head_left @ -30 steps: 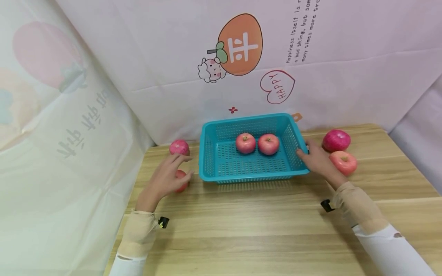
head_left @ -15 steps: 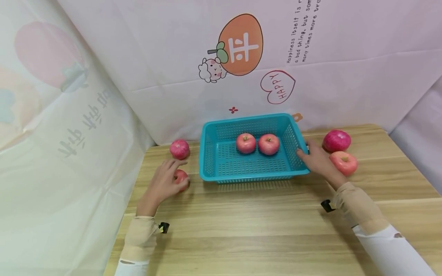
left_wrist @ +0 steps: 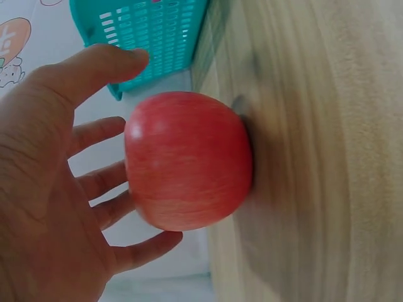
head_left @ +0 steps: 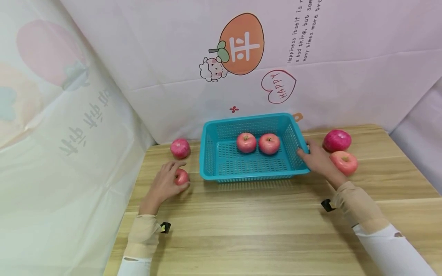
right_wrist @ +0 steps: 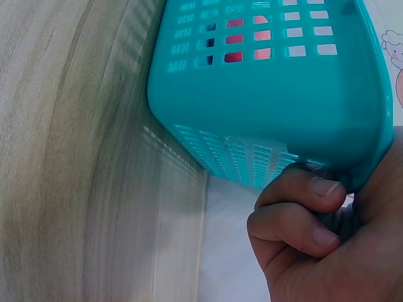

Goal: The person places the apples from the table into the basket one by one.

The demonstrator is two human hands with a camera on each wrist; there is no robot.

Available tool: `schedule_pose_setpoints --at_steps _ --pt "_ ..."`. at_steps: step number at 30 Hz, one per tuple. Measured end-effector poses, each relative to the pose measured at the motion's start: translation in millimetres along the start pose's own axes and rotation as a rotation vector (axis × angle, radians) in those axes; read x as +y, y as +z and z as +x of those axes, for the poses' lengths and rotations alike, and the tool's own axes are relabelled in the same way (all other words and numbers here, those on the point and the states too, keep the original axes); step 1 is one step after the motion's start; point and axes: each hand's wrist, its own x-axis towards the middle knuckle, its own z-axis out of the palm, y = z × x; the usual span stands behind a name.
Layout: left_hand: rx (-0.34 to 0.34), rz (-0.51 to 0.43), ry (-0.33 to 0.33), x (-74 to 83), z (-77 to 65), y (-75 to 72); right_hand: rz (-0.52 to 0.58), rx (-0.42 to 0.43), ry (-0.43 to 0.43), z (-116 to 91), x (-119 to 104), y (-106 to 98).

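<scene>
Okay so, lower left of the head view: left hand (head_left: pixel 164 184) around a red apple (head_left: pixel 181 177) resting on the wooden desk (head_left: pixel 248 222). Thumb and fingers spread apart about the fruit, with a visible gap between thumb tip and apple in the left wrist view. Can't tell whether the other fingers actually touch it, tbh.

Right of centre: right hand (head_left: pixel 315 156) clamped on the end rim of a turquoise plastic basket (head_left: pixel 208 157), with the thumb over the edge and two fingers plainly curled in at the rim in the right wrist view. Just about mid-frame, that basket, upright on the desk, near the white cloth backdrop (head_left: pixel 165 50). Inside, side by side: a left apple (head_left: pixel 246 143) and a right apple (head_left: pixel 269 144), stems up.

Just beyond the hand at left, a round magenta fruit (head_left: pixel 180 148), kind hard to make out. Over at the right of the frame, a second magenta fruit (head_left: pixel 337 140) with a paler red apple (head_left: pixel 344 162) right beside it, maybe touching, can't say for sure.

On the cloth, upper middle: an orange persimmon print (head_left: pixel 253 28), a little cartoon sheep (head_left: pixel 213 69) and a "HAPPY" heart (head_left: pixel 279 86). White sleeves (head_left: pixel 388 245) at the bottom edge.
</scene>
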Motion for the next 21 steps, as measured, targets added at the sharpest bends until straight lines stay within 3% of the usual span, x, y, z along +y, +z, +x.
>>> schedule_pose_setpoints --at_steps 9,21 --pt "-0.061 -0.030 -0.096 -5.6 -1.3 10.3 0.019 -0.007 -0.006 2 -1 2" --pt "-0.105 0.001 -0.097 -6.6 1.6 22.4 0.019 -0.003 0.006 -1 5 2"
